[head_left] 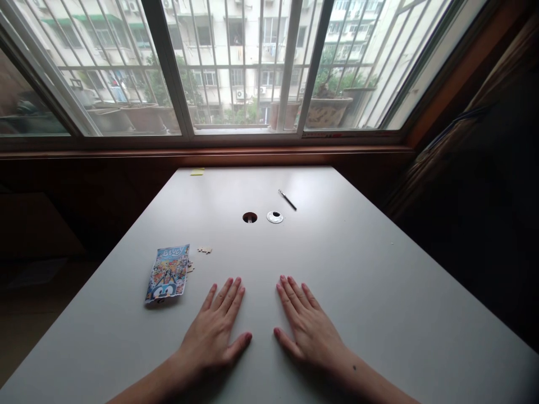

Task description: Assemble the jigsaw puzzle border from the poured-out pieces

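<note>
White table [379, 269] below barred window [236, 67]. Left hand [217, 331] and right hand [307, 328] lie flat, palms down, fingers loosely together, empty. Colourful packet [167, 273], possibly a puzzle, lies near left hand, not touching.

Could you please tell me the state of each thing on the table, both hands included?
left hand: flat on the table, palm down, empty.
right hand: flat, palm down, empty.
puzzle packet: lying face up, untouched.
loose puzzle pieces: outside the packet, beside it.
cable hole: uncovered.
hole cover: off, lying beside the hole.
pen: lying flat, untouched.
</note>
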Demonstrator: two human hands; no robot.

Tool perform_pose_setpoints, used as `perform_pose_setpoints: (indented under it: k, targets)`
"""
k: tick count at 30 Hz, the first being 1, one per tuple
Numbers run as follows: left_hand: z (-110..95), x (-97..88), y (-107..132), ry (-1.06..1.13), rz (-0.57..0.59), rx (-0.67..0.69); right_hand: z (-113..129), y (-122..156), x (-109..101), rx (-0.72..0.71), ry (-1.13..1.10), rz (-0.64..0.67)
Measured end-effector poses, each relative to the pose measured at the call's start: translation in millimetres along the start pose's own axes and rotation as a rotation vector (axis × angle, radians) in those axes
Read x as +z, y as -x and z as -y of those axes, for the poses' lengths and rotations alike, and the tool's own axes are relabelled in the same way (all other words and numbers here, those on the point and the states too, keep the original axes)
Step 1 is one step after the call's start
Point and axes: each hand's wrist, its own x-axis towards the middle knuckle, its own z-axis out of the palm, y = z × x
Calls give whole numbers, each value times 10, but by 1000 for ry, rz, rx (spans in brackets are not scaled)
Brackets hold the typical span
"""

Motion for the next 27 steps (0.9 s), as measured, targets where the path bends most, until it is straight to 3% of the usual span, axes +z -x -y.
perform_pose_setpoints:
  k: [4, 8, 10, 13, 16, 19, 22, 25, 27]
  targets:
    - [172, -272, 12, 127, -56, -48, -43, 1, -14, -8, -66, -24]
    - [744, -579, 198, 16, -172, -227, -53, -7, -59, 48, -141, -109]
    - [1077, -594, 342, -33, -117, -276, -43, -13, -72, 60, -159, -140]
    - [1454, -465, 518, 38, -18, -285, -32, -20, -66, 49, -174, -144]
    - [1631, -363, 591, 139, -76, -328, -36, -22, -42, 33, -172, -121]
    - [1658, -451, 564, 268, -135, -373, -48, -20, -22, 29, -167, -108]
    - [1538, -673, 387, 336, -287, -475, -50, -21, -15, 30, -172, -118]
    - [1204, -821, -21, 222, -450, -376, -30, -34, -30, 37, -189, -162]
    - [871, -796, -402, 107, -429, -247, -11, -45, -59, 63, -208, -209]
